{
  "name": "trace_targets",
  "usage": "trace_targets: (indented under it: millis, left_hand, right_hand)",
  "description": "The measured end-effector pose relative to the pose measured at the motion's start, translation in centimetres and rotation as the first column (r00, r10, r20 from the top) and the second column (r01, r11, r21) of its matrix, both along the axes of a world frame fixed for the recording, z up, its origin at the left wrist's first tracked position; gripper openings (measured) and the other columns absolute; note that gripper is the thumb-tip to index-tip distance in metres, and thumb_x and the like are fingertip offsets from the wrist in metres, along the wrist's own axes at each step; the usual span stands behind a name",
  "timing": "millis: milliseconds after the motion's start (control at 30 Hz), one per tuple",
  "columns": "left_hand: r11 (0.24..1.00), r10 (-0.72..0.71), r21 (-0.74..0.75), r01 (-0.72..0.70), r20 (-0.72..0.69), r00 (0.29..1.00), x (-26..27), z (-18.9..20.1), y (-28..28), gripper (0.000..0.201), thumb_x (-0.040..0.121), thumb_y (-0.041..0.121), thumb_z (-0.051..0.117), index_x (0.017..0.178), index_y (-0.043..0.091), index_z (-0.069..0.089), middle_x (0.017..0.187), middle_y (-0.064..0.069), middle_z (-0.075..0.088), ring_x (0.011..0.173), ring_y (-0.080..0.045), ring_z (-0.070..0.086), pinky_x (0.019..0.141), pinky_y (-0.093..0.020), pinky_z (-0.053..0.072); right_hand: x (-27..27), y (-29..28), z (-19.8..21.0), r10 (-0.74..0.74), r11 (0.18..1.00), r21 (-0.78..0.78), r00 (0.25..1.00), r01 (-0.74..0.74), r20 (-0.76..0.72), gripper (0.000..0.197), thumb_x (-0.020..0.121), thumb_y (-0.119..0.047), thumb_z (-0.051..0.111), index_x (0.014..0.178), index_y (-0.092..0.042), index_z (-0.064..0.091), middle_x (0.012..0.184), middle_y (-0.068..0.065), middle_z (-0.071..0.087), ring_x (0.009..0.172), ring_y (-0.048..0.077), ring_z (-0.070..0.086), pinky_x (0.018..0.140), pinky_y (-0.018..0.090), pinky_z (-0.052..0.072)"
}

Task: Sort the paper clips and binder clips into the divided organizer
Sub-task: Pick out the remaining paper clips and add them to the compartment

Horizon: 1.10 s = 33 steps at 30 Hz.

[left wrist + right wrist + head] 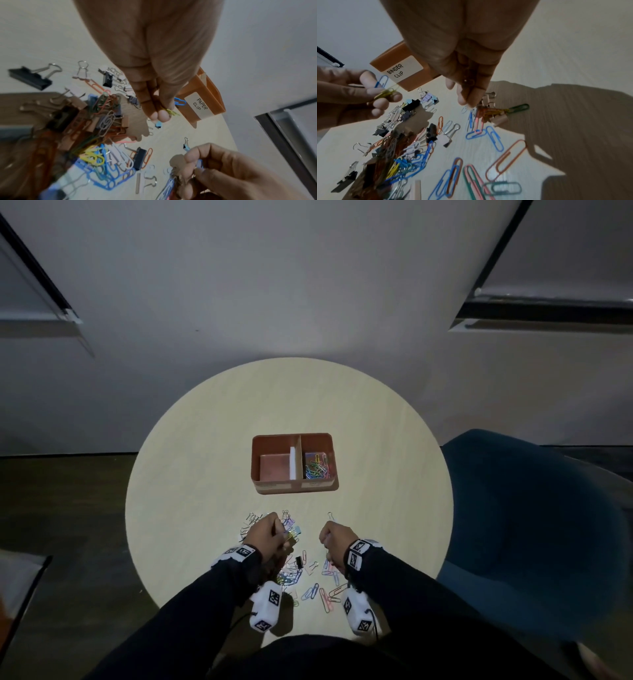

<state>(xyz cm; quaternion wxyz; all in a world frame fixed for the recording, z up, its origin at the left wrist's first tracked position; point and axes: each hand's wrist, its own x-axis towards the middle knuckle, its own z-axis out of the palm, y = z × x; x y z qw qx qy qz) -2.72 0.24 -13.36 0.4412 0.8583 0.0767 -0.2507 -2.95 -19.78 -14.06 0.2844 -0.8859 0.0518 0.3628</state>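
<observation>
An orange divided organizer stands mid-table; its labels read BINDER CLIP and PAPER CLIP. Coloured paper clips lie in its right compartment; the left one holds only a white insert. My left hand pinches a yellow paper clip and a blue one at its fingertips. My right hand is curled round a small bunch of clips, blue paper clips among them. Between and below the hands lies a mixed heap of clips.
Binder clips are scattered left of the left hand, and a single small one lies just beyond the right hand. Loose large paper clips spread toward the near table edge. A blue chair stands at the right.
</observation>
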Motion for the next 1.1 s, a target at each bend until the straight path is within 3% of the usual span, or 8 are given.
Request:
trace_targets:
  millis: [100, 200, 367, 467, 600, 867, 967, 1100]
  left_hand:
    - [0.972, 0.039, -0.228, -0.050, -0.052, 0.998, -1.2, 0.0, 0.6, 0.019, 0.092, -0.006, 0.056, 0.081, 0.005, 0.045, 0.065, -0.016, 0.061, 0.058, -0.022, 0.058, 0.058, -0.029, 0.050]
    - [0.935, 0.074, -0.342, -0.096, -0.078, 0.994, -2.1, -0.8, 1.2, 0.019, 0.092, -0.012, 0.051, 0.083, 0.004, 0.045, 0.068, -0.019, 0.054, 0.061, -0.024, 0.059, 0.059, -0.033, 0.049]
    - [0.928, 0.066, -0.357, -0.109, -0.131, 0.989, -3.5, -1.5, 1.5, 0.009, 0.096, -0.001, 0.052, 0.091, 0.005, 0.050, 0.072, -0.017, 0.061, 0.056, -0.018, 0.058, 0.056, -0.026, 0.049]
    - [0.905, 0.091, -0.394, -0.159, -0.187, 0.978, -4.2, -2.2, 1.6, 0.005, 0.098, 0.007, 0.051, 0.094, 0.008, 0.054, 0.071, -0.009, 0.063, 0.055, -0.017, 0.055, 0.056, -0.026, 0.044]
    - [0.905, 0.117, -0.373, -0.207, -0.248, 0.962, -5.0, -2.4, 1.5, 0.015, 0.101, 0.018, 0.047, 0.090, 0.012, 0.054, 0.062, 0.003, 0.056, 0.049, -0.011, 0.047, 0.047, -0.022, 0.032]
    - [0.850, 0.224, -0.400, -0.342, -0.313, 0.923, -5.8, -2.6, 1.4, 0.032, 0.103, 0.011, 0.035, 0.072, 0.012, 0.043, 0.056, 0.000, 0.037, 0.052, -0.015, 0.028, 0.049, -0.026, 0.024]
    - [0.897, 0.217, -0.322, -0.302, -0.274, 0.937, -5.7, -2.3, 1.4, 0.035, 0.104, 0.024, 0.036, 0.072, 0.015, 0.045, 0.061, 0.001, 0.040, 0.057, -0.017, 0.033, 0.053, -0.027, 0.027]
    - [0.993, 0.087, -0.070, -0.096, -0.117, 0.989, -5.6, -1.6, 1.6, 0.037, 0.102, 0.045, 0.037, 0.076, 0.021, 0.047, 0.072, 0.007, 0.045, 0.068, -0.010, 0.043, 0.072, -0.030, 0.032]
  right_hand:
    - [-1.4, -0.1, -0.6, -0.073, 0.997, 0.021, 0.997, 0.072, 0.029, 0.032, 0.079, 0.003, 0.031, 0.080, -0.021, 0.053, 0.078, 0.005, 0.053, 0.067, 0.022, 0.049, 0.065, 0.031, 0.042]
    - [-2.5, 0.5, 0.4, -0.018, 1.000, 0.009, 1.000, 0.018, -0.023, 0.023, 0.088, -0.003, 0.038, 0.073, -0.018, 0.047, 0.072, 0.003, 0.049, 0.059, 0.019, 0.042, 0.063, 0.025, 0.038]
    - [-4.6, 1.0, 0.5, 0.149, 0.986, -0.085, 0.989, -0.146, 0.019, 0.003, 0.090, -0.017, 0.048, 0.093, -0.017, 0.048, 0.093, 0.002, 0.054, 0.079, 0.023, 0.049, 0.064, 0.028, 0.037]
    - [-5.9, 0.6, -0.2, 0.295, 0.950, -0.124, 0.954, -0.287, 0.052, 0.024, 0.088, -0.029, 0.058, 0.105, -0.018, 0.046, 0.100, 0.002, 0.052, 0.081, 0.024, 0.049, 0.069, 0.030, 0.036]
    - [-7.0, 0.4, -0.4, 0.400, 0.905, -0.189, 0.913, -0.380, 0.078, 0.041, 0.088, -0.035, 0.064, 0.115, -0.013, 0.043, 0.111, 0.011, 0.054, 0.083, 0.026, 0.047, 0.071, 0.032, 0.038]
    - [-8.5, 0.2, -1.3, 0.347, 0.895, -0.330, 0.934, -0.300, 0.091, 0.067, 0.090, -0.051, 0.058, 0.139, -0.012, 0.036, 0.135, 0.011, 0.050, 0.121, 0.030, 0.054, 0.093, 0.038, 0.045]
    - [-9.0, -0.1, -1.5, 0.351, 0.877, -0.363, 0.935, -0.313, 0.041, 0.081, 0.087, -0.055, 0.061, 0.146, -0.009, 0.029, 0.144, 0.012, 0.041, 0.125, 0.030, 0.052, 0.097, 0.039, 0.045]
    - [-9.4, 0.3, -2.0, 0.370, 0.867, -0.357, 0.929, -0.347, -0.006, 0.063, 0.094, -0.039, 0.058, 0.143, -0.007, 0.032, 0.139, 0.015, 0.046, 0.122, 0.031, 0.053, 0.096, 0.040, 0.045]
